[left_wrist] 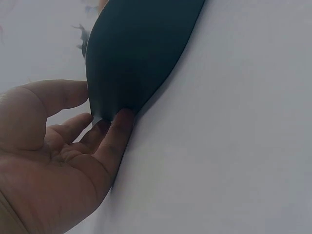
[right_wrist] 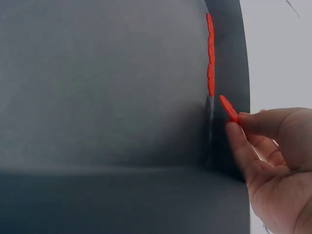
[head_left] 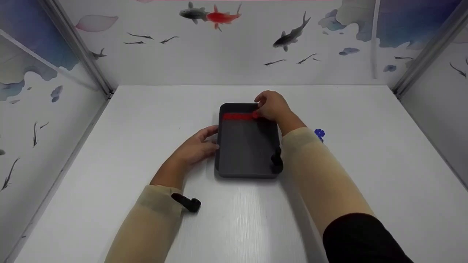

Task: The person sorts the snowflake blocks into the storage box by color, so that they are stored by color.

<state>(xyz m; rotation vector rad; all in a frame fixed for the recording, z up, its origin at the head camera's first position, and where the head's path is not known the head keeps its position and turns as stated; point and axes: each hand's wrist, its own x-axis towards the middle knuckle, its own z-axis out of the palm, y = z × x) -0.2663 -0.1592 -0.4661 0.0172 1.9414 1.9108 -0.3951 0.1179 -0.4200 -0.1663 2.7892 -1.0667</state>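
A dark grey rectangular tray (head_left: 248, 146) lies on the white table. My left hand (head_left: 199, 148) touches its left wall from outside, the thumb near the rim and the fingers against the wall, as the left wrist view shows. Over the far right corner, my right hand (head_left: 272, 106) pinches a small red scalloped plastic disc (right_wrist: 228, 108) between thumb and index finger. A row of red discs (right_wrist: 210, 53) runs along the tray's far inner wall, and the held disc is tilted, just past the row's near end in the right wrist view.
Blue flower-shaped discs (head_left: 319, 133) lie on the table right of the tray, partly hidden by my right sleeve (head_left: 321, 171). White panels (head_left: 234, 54) printed with fish enclose the table at the back and sides. Black wrist-camera mounts (head_left: 188, 202) stick out from both sleeves.
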